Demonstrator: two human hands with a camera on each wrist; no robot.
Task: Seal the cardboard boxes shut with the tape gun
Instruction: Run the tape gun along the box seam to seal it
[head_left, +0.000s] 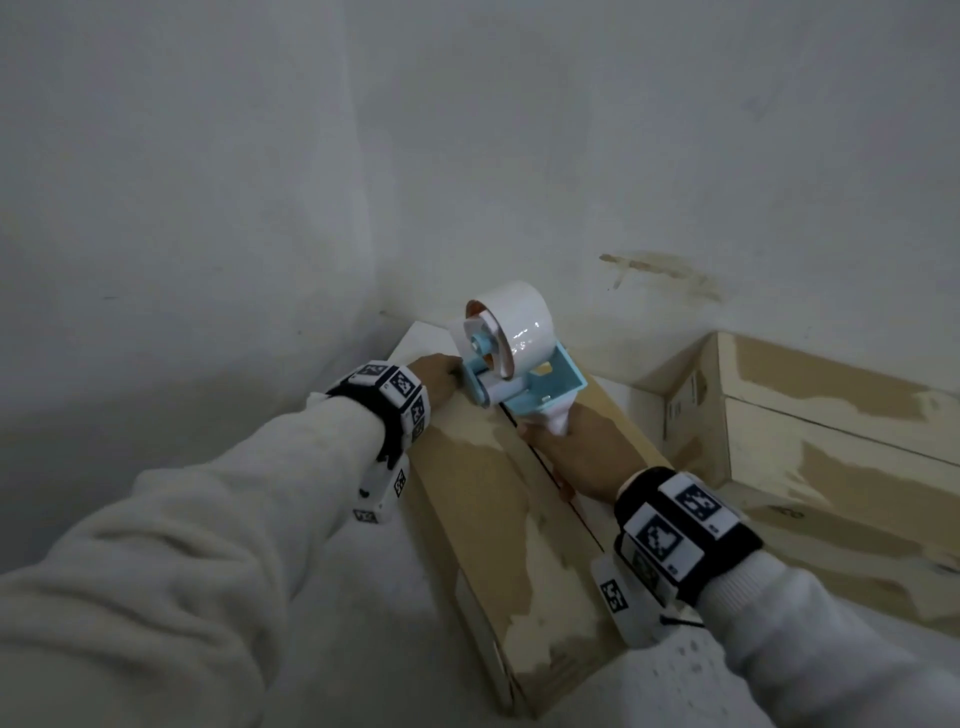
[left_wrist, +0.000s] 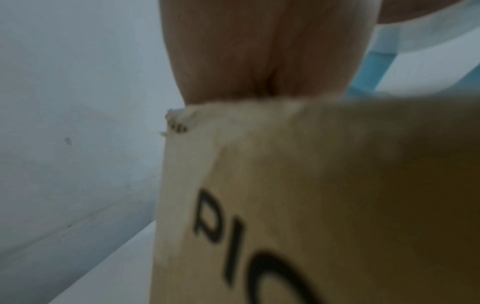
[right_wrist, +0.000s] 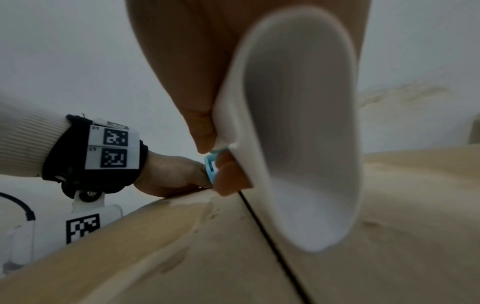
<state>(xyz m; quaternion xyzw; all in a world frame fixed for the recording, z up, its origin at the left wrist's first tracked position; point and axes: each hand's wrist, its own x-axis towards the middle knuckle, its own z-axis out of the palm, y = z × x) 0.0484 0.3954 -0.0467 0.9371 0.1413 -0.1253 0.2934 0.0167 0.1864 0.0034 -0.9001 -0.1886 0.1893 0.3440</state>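
The fingers (right_wrist: 228, 176) of the right hand (head_left: 582, 452) curl round the white handle (right_wrist: 298, 131) of the tape gun (head_left: 514, 369), with the thumb lying along the handle's left side in the right wrist view. The gun's blue frame and white roll of tape (head_left: 519, 322) stand at 12 o'clock from that hand, tilted up off the lid of the near cardboard box (head_left: 488, 499). The frame's lower front end is close to the lid near its far end; whether it touches cannot be told.

The left hand (head_left: 436, 379) lies at 9 o'clock from the tape gun, on the far left edge of the same box. Its fingertips reach the blue frame and are hidden behind it in the head view. In the left wrist view the hand (left_wrist: 259, 51) comes over the top edge of the box and the fingers pass out of sight, so I cannot tell whether they grip anything.

The near box runs from 6 o'clock up towards 12 o'clock in the head view, its two top flaps closed along a dark centre seam (head_left: 561, 493). That seam passes under the right hand. Black printed letters (left_wrist: 233, 236) show on the box side.

A second cardboard box (head_left: 810, 431) sits at 3 o'clock from the tape gun, apart from the first. Both stand on a pale floor (head_left: 182, 364).
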